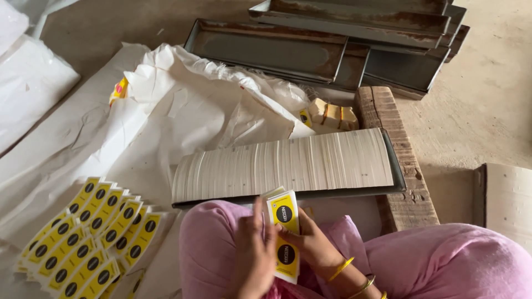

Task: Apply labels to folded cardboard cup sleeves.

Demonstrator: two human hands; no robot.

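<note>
Currently both hands pinch small stack of yellow cardboard labels with black circles point(285, 235): left hand point(254, 260) fingers pressed along edge, right hand point(313, 243) supports behind. Best square edges before laying on fanned label rows point(91, 238) at near left.

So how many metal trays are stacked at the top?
4 metal trays visible: one at front left, two piled behind it, one at lower right. More may sit hidden underneath the pile.

Seated in pink, I hold a yellow carton blank point(285, 235) between my left hand point(256, 256) and right hand point(311, 242), above a long row of white flattened cartons point(285, 164) in a metal tray point(400, 177); finished yellow cartons point(91, 235) fan across white paper point(166, 105).
</note>
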